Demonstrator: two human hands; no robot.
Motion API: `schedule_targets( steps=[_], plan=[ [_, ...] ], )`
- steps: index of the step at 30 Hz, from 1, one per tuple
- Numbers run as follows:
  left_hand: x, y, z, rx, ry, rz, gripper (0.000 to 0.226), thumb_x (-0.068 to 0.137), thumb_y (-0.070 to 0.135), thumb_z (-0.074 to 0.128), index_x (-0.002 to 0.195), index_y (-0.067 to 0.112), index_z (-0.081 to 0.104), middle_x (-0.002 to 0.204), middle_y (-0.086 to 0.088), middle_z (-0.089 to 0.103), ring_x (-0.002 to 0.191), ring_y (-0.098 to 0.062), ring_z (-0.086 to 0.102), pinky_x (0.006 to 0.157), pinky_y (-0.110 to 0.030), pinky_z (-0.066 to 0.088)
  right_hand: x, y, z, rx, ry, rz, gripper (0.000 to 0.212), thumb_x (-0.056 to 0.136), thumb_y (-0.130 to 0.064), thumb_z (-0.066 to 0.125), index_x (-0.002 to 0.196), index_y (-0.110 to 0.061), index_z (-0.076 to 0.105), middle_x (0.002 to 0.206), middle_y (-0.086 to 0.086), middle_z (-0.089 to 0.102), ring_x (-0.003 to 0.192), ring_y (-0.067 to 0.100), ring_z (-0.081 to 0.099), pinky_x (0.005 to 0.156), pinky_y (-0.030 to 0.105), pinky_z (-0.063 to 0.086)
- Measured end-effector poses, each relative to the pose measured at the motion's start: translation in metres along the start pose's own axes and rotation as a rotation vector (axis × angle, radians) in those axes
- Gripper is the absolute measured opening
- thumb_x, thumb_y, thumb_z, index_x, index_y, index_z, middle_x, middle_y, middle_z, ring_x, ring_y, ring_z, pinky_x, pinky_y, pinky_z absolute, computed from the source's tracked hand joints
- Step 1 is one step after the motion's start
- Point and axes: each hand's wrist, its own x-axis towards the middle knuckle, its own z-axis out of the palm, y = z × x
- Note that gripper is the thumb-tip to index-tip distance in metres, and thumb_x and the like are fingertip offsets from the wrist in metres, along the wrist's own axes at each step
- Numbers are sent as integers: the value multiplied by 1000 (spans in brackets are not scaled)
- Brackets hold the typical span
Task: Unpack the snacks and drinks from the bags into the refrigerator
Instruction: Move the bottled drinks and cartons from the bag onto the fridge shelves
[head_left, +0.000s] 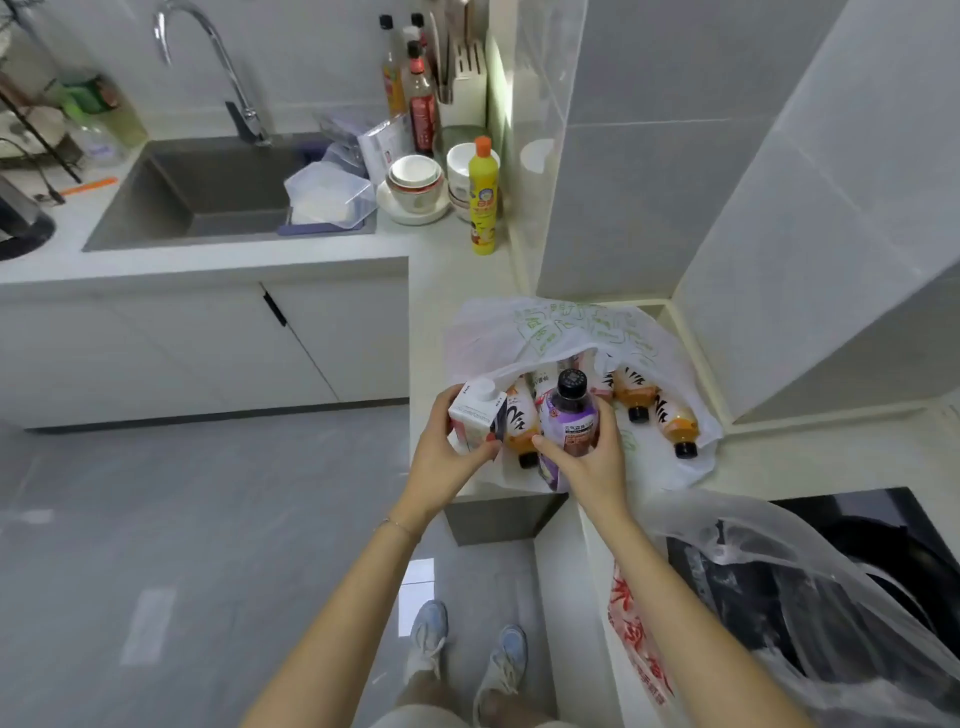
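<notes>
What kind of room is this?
It looks like a home kitchen. There is a sink with a tall faucet set in the counter, stacked bowls beside a yellow dish soap bottle, and what seems to be a black cooktop at the lower right.

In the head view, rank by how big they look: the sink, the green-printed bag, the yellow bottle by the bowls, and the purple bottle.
1. green-printed bag
2. sink
3. yellow bottle and purple bottle: too alike to rank; the purple one is nearer and partly behind the right hand.
</notes>
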Motion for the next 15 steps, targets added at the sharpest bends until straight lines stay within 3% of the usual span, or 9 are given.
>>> schedule_targets(
  steps=[2,7,11,15],
  plan=[
    [-16,1,-19,-51,56,-53,65,80,6,76,130,34,45,125,17,58,115,-3,56,90,-17,48,-9,-17,15,56,-71,-41,76,63,-25,89,124,-41,46,125,-16,54,115,-3,54,97,28,49],
    [-61,1,-73,-142,124,-105,58,79,10,64,127,31,41,117,12,61,100,-2,60,89,-22,51,-41,-59,59,138,-309,-143,76,64,-22,88,125,-42,46,127,-8,56,117,8,56,98,30,48],
    [-107,-2,-117,-187,232,-107,49,79,16,61,120,28,38,117,2,59,99,-4,59,89,-25,50,-82,-94,107,163,-497,-208,71,60,-40,82,122,-42,47,122,-5,58,111,10,59,89,24,53],
    [-169,-7,-167,-207,354,-73,55,80,24,66,129,23,43,121,2,61,107,-7,59,94,-28,49,-136,-118,158,162,-638,-256,66,60,-45,82,117,-46,48,116,-11,59,105,6,61,83,22,54]
  ],
)
